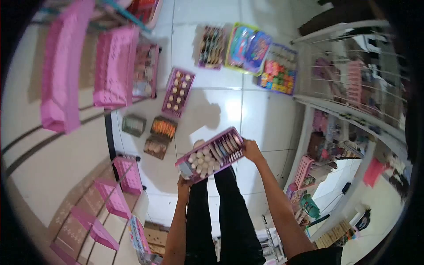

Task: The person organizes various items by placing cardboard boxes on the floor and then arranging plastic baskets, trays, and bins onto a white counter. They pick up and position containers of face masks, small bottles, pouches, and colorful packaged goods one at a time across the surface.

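Note:
A purple basket (229, 164) is held up over the floor, tilted, between my two hands. My left hand (184, 184) grips its lower left end, with the fingers partly hidden by the basket. At the upper right end, my right hand (251, 151) is closed around the rim. Inside the basket, several pale round-topped items (204, 160) stand crowded together on the left. A row of flat round compact-like items (226, 145) fills the right half, and a light blue-grey piece (185, 169) sits at the left end.
On the tiled floor are a purple tray of bottles (178, 92), small boxes (163, 128), a basket of dark items (211, 47), colourful packs (248, 48) and a basket of bright items (279, 70). Pink rack baskets (115, 66) stand left; a white wire shelf (353, 84) stands right.

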Available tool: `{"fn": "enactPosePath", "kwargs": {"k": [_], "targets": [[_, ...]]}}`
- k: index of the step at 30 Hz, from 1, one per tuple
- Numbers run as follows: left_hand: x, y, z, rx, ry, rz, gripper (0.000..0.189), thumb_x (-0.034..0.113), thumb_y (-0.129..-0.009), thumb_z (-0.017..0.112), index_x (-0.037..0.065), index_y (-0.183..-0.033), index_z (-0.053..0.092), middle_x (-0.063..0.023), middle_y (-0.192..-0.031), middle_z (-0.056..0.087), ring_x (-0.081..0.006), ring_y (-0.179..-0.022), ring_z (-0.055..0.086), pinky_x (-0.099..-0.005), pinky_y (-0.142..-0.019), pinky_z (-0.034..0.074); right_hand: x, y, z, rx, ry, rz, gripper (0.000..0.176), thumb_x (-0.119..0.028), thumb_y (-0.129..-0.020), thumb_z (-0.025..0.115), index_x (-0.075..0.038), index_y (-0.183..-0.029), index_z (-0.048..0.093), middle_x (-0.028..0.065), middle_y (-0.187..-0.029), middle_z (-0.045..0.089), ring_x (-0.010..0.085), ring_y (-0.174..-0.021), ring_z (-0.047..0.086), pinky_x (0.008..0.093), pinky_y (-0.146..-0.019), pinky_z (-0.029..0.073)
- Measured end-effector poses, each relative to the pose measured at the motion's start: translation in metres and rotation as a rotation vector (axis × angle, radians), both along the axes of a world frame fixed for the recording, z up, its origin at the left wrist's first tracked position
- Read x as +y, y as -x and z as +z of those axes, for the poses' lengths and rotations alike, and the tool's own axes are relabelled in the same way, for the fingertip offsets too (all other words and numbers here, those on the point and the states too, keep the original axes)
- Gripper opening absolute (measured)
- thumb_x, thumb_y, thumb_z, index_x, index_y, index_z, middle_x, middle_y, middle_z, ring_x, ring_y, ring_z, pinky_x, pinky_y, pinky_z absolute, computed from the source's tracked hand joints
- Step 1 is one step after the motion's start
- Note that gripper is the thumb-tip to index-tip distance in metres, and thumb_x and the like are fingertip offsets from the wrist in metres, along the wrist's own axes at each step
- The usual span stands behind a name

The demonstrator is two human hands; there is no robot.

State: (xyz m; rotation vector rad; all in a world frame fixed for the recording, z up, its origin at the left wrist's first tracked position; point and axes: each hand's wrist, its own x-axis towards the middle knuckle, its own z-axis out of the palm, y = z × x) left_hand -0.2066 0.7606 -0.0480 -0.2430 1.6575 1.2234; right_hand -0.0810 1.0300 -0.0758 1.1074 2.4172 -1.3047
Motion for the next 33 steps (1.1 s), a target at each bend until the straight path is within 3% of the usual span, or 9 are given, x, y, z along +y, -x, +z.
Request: {"fn": "enactPosePath", "kwargs": {"k": [6, 12, 14, 15, 16, 17, 21, 26, 33], "targets": [[0.048, 0.026, 0.142, -0.322, -0.316, 0.104, 0.041, -0.002, -0.066, 0.045, 0.005, -0.105, 0.037, -0.0035, -0.09, 0.048, -0.0131, -0.077, 0.049, -0.0226, -0.054, 0.039, 0.01, -0.066, 0.183, -0.03, -0.045, -0.16, 0.016, -0.007, -0.058, 0.043, 0.001, -0.072, 0.048, 0.0217, -0.062, 0.048, 0.0369, -0.06, 0.047, 0.0401, -0.056, 0.039], [0.084, 0.029, 0.278, -0.475, -0.338, -0.288, 0.056, -0.003, -0.057, 0.056, 0.007, -0.106, 0.029, -0.0076, -0.088, 0.046, -0.0166, -0.068, 0.051, -0.0228, -0.038, 0.037, 0.009, -0.119, 0.391, 0.049, -0.084, -0.48, 0.02, -0.007, -0.055, 0.044, 0.004, -0.071, 0.048, 0.0236, -0.062, 0.049, 0.0355, -0.061, 0.049, 0.0388, -0.056, 0.04], [0.104, 0.031, 0.329, -0.357, -0.303, -0.763, 0.059, -0.003, -0.057, 0.054, 0.006, -0.11, 0.029, -0.0095, -0.096, 0.046, -0.02, -0.081, 0.05, -0.0324, -0.064, 0.044, 0.003, -0.145, 0.442, 0.06, -0.177, -0.544, 0.02, -0.009, -0.056, 0.044, 0.005, -0.07, 0.048, 0.0237, -0.061, 0.049, 0.0354, -0.06, 0.049, 0.0386, -0.056, 0.04], [0.039, 0.067, 0.208, -0.355, -0.318, -0.833, 0.059, -0.003, -0.057, 0.054, 0.006, -0.11, 0.029, -0.0095, -0.096, 0.046, -0.02, -0.081, 0.05, -0.0324, -0.064, 0.044, -0.003, -0.16, 0.465, 0.061, -0.225, -0.547, 0.02, -0.01, -0.057, 0.044, 0.005, -0.07, 0.049, 0.0237, -0.06, 0.049, 0.0354, -0.059, 0.05, 0.0383, -0.056, 0.04], [-0.005, 0.096, 0.107, -0.16, -0.673, -0.89, 0.059, -0.001, -0.056, 0.057, 0.004, -0.108, 0.029, -0.0093, -0.093, 0.045, -0.0193, -0.082, 0.048, -0.0305, -0.065, 0.042, -0.007, -0.173, 0.497, 0.067, -0.262, -0.606, 0.02, -0.01, -0.057, 0.044, 0.005, -0.07, 0.049, 0.0237, -0.06, 0.049, 0.0354, -0.059, 0.05, 0.0383, -0.056, 0.04], [0.021, 0.074, 0.069, 0.028, -1.037, -0.912, 0.059, 0.001, -0.055, 0.059, 0.002, -0.106, 0.028, -0.009, -0.091, 0.044, -0.0186, -0.083, 0.046, -0.0285, -0.066, 0.04, -0.012, -0.185, 0.533, -0.002, -0.223, -0.63, 0.023, -0.01, -0.058, 0.043, 0.005, -0.075, 0.049, 0.0245, -0.062, 0.049, 0.036, -0.061, 0.049, 0.0388, -0.058, 0.04], [0.124, 0.046, 0.145, -0.07, -1.107, -1.049, 0.059, 0.002, -0.055, 0.059, 0.002, -0.106, 0.029, -0.0091, -0.091, 0.043, -0.0187, -0.085, 0.046, -0.0288, -0.068, 0.04, -0.042, -0.249, 0.615, -0.09, -0.282, -0.803, 0.025, -0.013, -0.059, 0.042, 0.003, -0.075, 0.051, 0.0249, -0.061, 0.048, 0.0378, -0.062, 0.049, 0.04, -0.061, 0.039], [0.222, -0.065, 0.338, -0.211, -1.108, -1.168, 0.059, 0.003, -0.055, 0.059, 0.001, -0.106, 0.029, -0.0092, -0.091, 0.043, -0.0188, -0.086, 0.045, -0.0292, -0.071, 0.038, -0.078, -0.321, 0.705, -0.059, -0.422, -0.985, 0.024, -0.017, -0.056, 0.043, 0.004, -0.065, 0.05, 0.0222, -0.054, 0.047, 0.0344, -0.052, 0.049, 0.0355, -0.055, 0.041], [0.235, -0.196, 0.547, -0.36, -1.021, -1.227, 0.058, 0.004, -0.055, 0.058, 0.001, -0.106, 0.029, -0.0093, -0.092, 0.043, -0.0189, -0.089, 0.043, -0.0297, -0.075, 0.036, -0.114, -0.395, 0.781, 0.101, -0.603, -1.087, 0.033, -0.019, -0.057, 0.045, 0.003, -0.08, 0.052, 0.018, -0.053, 0.049, 0.0244, -0.046, 0.05, 0.0292, -0.05, 0.041]]}}
